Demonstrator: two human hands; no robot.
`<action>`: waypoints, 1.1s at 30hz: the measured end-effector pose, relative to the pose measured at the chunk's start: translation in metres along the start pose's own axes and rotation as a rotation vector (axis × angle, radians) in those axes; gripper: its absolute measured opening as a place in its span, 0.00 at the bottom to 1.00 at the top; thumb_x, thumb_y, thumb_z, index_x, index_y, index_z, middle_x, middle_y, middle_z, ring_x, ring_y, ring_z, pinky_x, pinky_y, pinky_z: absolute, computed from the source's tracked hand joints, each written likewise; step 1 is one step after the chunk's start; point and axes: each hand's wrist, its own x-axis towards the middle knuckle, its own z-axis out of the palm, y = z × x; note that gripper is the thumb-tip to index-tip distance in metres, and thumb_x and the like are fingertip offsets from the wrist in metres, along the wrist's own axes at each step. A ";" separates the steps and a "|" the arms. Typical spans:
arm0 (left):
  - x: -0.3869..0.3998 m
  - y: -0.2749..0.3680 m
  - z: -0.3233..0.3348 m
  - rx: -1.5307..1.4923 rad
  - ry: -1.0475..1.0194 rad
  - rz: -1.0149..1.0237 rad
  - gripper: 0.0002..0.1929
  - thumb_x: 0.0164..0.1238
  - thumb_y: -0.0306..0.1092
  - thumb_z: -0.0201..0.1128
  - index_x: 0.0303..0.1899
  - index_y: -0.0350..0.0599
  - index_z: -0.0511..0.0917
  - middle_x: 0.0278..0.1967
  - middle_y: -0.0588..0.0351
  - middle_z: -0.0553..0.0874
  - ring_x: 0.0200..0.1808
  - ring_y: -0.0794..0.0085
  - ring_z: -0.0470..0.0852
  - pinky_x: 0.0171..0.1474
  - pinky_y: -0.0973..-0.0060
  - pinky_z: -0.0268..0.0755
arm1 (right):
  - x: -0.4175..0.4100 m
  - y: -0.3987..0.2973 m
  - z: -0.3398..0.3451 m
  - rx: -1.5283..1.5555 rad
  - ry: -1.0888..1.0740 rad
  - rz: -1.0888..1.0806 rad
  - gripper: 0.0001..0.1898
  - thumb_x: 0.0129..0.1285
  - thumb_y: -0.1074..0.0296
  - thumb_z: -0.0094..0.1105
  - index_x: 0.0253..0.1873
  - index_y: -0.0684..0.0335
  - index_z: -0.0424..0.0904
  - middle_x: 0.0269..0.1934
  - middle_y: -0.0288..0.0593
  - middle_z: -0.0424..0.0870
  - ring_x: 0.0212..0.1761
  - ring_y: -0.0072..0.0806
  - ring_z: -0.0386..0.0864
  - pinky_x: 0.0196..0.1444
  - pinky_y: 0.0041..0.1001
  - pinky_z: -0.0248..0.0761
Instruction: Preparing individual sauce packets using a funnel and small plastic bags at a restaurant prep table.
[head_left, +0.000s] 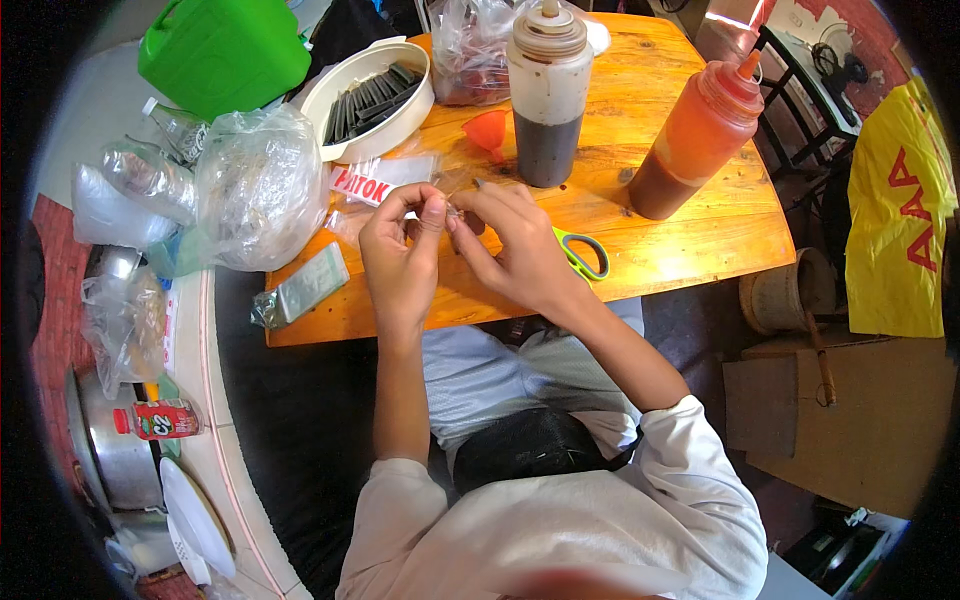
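My left hand and my right hand meet above the wooden table, fingertips pinching a small piece of clear plastic between them. What the plastic holds is too small to tell. Just behind the hands lie a printed label strip and clear plastic sheets or bags. Scissors with green handles lie partly hidden under my right hand. A red funnel stands beside a squeeze bottle of dark liquid. A second squeeze bottle, orange-tipped, holds brown liquid. At the left corner is a plastic-wrapped pack.
A cream oval tub of dark sticks stands at the back left, near a green plastic container and a filled clear bag. Left of me, a tiled ledge runs past a red-capped bottle and a metal pot.
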 end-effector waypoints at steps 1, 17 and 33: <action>0.000 -0.001 -0.001 0.001 0.001 0.000 0.06 0.68 0.32 0.62 0.38 0.38 0.78 0.31 0.64 0.79 0.32 0.87 0.73 0.35 0.87 0.62 | 0.000 0.000 0.000 0.006 -0.014 0.015 0.06 0.58 0.73 0.59 0.39 0.67 0.74 0.30 0.44 0.75 0.30 0.38 0.74 0.38 0.32 0.62; 0.002 0.015 -0.007 0.390 -0.097 0.223 0.06 0.60 0.26 0.65 0.33 0.33 0.78 0.29 0.55 0.82 0.31 0.75 0.78 0.38 0.79 0.71 | 0.002 -0.001 -0.004 0.101 -0.041 -0.029 0.05 0.57 0.72 0.57 0.37 0.66 0.74 0.27 0.47 0.72 0.29 0.41 0.71 0.35 0.34 0.60; 0.000 0.026 0.003 0.057 -0.111 0.176 0.07 0.68 0.30 0.61 0.36 0.34 0.75 0.29 0.62 0.76 0.30 0.85 0.72 0.35 0.86 0.67 | -0.002 -0.010 -0.002 0.516 -0.236 0.179 0.14 0.66 0.65 0.47 0.28 0.69 0.70 0.22 0.43 0.70 0.26 0.30 0.70 0.33 0.28 0.63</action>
